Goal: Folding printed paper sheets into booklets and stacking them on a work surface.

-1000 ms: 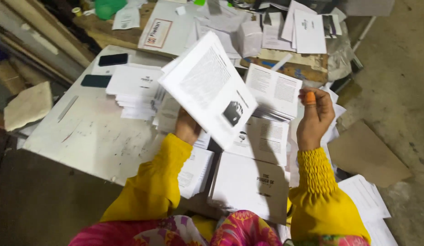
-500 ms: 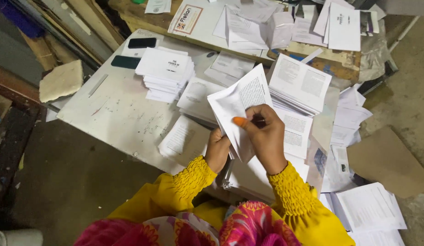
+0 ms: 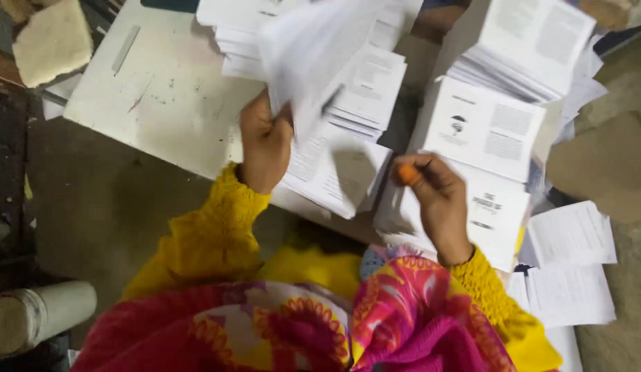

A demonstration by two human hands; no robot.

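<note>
My left hand (image 3: 264,141) grips a white printed sheet (image 3: 313,52) that is lifted and blurred with motion above the stacks. My right hand (image 3: 437,196) hovers over a stack of white printed booklets (image 3: 482,207); an orange cap (image 3: 406,173) sits on its fingertip. Whether that hand holds anything else, I cannot tell. A folded printed sheet (image 3: 334,172) lies between the two hands at the board's near edge. Both arms wear yellow sleeves.
Piles of printed booklets (image 3: 520,41) and sheets (image 3: 365,86) cover a white board (image 3: 162,89). Loose sheets (image 3: 572,262) lie on the floor to the right, next to brown cardboard (image 3: 603,165). A white roll (image 3: 38,313) rests at lower left; a beige slab (image 3: 52,41) at upper left.
The view has dropped and closed in on the board. My hands have separated: the left swings the sheet up and left, the right has come off it and lowered to the booklet stack.
</note>
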